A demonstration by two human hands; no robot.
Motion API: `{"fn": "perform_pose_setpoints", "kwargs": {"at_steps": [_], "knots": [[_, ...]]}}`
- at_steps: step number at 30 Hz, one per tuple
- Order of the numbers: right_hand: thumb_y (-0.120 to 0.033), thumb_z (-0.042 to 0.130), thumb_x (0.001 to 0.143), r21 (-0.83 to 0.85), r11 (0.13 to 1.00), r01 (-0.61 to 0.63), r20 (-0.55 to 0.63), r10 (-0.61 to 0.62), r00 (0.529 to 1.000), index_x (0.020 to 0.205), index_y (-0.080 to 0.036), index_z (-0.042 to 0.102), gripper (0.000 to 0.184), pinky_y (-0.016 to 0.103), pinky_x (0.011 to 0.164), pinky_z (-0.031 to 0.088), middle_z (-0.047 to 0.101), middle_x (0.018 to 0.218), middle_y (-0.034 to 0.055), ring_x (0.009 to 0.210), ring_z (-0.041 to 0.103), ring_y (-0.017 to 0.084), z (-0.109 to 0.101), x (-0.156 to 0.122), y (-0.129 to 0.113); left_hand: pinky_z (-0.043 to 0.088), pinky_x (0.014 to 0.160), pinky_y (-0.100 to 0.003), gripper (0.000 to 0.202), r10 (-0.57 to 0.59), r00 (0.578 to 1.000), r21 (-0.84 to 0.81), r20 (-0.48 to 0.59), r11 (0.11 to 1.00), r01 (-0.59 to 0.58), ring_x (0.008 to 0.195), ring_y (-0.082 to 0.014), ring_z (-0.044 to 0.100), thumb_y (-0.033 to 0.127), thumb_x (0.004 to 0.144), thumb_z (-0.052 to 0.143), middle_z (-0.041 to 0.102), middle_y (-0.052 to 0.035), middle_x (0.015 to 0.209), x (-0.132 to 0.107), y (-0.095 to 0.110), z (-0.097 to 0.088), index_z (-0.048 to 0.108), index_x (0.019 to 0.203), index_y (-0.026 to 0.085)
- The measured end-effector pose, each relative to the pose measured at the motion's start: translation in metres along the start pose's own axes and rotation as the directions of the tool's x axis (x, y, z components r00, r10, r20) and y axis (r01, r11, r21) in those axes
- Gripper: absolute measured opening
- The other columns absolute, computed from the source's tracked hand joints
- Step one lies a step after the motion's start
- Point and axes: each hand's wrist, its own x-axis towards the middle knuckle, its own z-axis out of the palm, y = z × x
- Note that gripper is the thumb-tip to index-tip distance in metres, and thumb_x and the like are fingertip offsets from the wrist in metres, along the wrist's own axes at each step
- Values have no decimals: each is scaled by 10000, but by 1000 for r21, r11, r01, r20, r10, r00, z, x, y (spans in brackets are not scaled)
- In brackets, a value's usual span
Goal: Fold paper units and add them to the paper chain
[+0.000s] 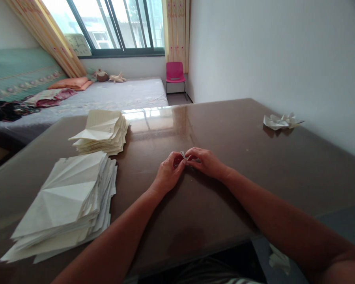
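My left hand (169, 170) and my right hand (206, 162) meet near the middle of the brown table. Between their fingertips they pinch a small folded piece of paper (182, 155). Only a thin pale edge of it shows; the fingers cover the rest. Both hands are closed, with thumbs and forefingers pressed on the paper. To the left of my left forearm lies a thick stack of creased white sheets (68, 191). Behind that stack is another pile of cream-coloured creased paper (103, 132).
Folded paper shapes (279, 121) sit at the table's (225, 122) far right, by the white wall. A crumpled pale piece (279, 260) lies below the near edge at right. Beyond the table are a bed (136, 91) and a pink chair (175, 72).
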Motion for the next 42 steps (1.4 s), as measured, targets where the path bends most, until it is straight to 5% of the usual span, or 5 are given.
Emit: {"fn": "perform_pose_setpoints", "kwargs": {"at_steps": [10,18,28,36,42], "knots": [[-257,570,848,20,1000,-24,23,23,999,962,-184,593,138,240,689,497,648,919,36,761,640,129,2,-1,0,519,748,-251,114,13,1000,56,-17,998,-12,829,-145,658,252,835,527,684,-22,915,2,-3,3,567,928,199],[-161,505,825,-180,983,-23,-88,7,996,891,-205,535,85,237,716,449,619,897,33,769,603,141,12,-2,-13,520,721,-277,135,10,999,89,-46,996,-5,845,-169,656,305,858,523,662,-51,926,2,0,8,513,939,197],[-279,554,811,-357,917,-178,-169,124,978,928,-215,488,149,228,600,370,649,844,7,645,610,140,12,-5,-27,447,659,-237,59,183,979,311,-90,939,-147,711,-121,530,157,796,511,542,8,810,1,1,4,498,835,198],[-241,502,802,-479,860,-177,-225,75,972,869,-206,482,78,248,552,294,668,739,12,607,603,166,10,-7,-27,426,603,-220,184,115,960,320,-254,947,-29,589,-99,483,115,739,512,466,63,656,0,1,4,463,886,214],[-266,514,810,-475,869,-140,-203,47,978,863,-207,479,87,249,540,269,674,734,12,593,597,161,9,-8,-24,505,649,-223,376,192,974,237,-116,958,-161,827,-136,548,151,726,564,512,-18,938,-5,5,7,445,1076,219]]}}
